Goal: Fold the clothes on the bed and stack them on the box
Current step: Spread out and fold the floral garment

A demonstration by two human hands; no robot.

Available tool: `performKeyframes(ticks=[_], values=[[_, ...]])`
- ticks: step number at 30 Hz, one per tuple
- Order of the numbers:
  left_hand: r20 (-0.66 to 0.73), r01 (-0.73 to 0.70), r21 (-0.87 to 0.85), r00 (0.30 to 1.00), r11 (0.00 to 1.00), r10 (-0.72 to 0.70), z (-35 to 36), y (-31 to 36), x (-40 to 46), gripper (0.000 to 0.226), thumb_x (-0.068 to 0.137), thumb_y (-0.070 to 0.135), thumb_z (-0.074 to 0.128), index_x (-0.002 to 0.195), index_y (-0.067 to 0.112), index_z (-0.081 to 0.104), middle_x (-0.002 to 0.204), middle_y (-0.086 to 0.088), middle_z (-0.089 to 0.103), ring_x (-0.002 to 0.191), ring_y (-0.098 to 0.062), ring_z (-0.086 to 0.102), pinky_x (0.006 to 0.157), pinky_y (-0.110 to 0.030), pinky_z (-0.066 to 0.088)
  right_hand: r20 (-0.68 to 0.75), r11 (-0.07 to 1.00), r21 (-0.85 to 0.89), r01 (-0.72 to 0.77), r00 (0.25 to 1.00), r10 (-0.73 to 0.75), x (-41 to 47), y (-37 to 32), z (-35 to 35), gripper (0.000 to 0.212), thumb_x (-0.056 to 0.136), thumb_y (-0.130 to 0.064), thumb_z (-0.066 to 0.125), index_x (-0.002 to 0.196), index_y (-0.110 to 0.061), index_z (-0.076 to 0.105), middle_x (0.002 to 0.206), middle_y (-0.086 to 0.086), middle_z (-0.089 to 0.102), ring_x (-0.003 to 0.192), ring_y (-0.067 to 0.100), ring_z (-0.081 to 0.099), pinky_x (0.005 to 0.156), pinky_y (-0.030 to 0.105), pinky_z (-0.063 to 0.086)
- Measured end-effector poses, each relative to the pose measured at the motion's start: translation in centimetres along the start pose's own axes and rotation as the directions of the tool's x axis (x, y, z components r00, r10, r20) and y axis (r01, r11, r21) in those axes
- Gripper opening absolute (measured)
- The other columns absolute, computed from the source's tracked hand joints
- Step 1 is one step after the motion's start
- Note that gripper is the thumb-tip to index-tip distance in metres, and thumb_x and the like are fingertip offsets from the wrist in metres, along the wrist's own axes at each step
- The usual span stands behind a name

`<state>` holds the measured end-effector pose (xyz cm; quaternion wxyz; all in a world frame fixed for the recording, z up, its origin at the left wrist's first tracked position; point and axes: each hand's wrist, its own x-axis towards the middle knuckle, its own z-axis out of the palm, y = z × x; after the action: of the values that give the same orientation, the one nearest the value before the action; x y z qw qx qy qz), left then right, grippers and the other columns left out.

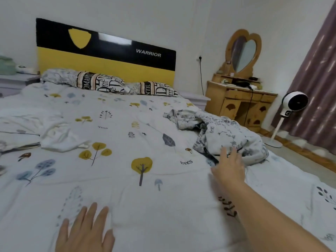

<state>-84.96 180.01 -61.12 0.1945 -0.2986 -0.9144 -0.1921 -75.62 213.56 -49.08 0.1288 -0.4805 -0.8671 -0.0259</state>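
Our right hand (229, 165), fingers spread and gripping nothing, reaches the crumpled floral garment (223, 135); left hand (85, 230) lies flat nearer us. Grabbing one layer could tangle it.

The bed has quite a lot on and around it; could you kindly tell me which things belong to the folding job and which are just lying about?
Belongs to the job:
- floral garment, crumpled
- white garment
- right hand, reaching toward the floral garment
- left hand

Just lying about:
- pillows
- dressing table
- fan
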Motion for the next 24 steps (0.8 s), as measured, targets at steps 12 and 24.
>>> performKeyframes(ticks=[12, 24], values=[[-0.159, -0.013, 0.118, 0.987, 0.993, 0.032, 0.9, -0.9, 0.0, 0.051, 0.09, 0.054, 0.01, 0.097, 0.024, 0.05, 0.086, -0.013, 0.074, 0.092, -0.02, 0.048, 0.091, -0.036, 0.029, 0.047, 0.988, 0.067, -0.136, 0.99, 0.133, 9.7, 2.0, 2.1, 0.039, 0.092, -0.024, 0.048, 0.131, -0.031, 0.045, 0.153, 0.008, 0.02, 0.139, 0.041, 0.012, 0.11, 0.058, 0.017], [0.089, 0.1, -0.045, 0.991, 0.994, -0.096, -0.9, -0.3, 0.4, 0.048, 0.091, 0.052, 0.008, 0.099, 0.026, 0.048, 0.088, -0.011, 0.074, 0.099, -0.025, 0.058, 0.098, -0.043, 0.038, 0.296, 0.528, 0.826, 0.197, 0.646, -0.704, -14.5, -6.2, -4.3, 0.026, 0.071, -0.043, 0.05, 0.076, -0.018, 0.056, 0.074, -0.01, 0.057, 0.077, 0.003, 0.052, 0.075, 0.022, 0.043]])
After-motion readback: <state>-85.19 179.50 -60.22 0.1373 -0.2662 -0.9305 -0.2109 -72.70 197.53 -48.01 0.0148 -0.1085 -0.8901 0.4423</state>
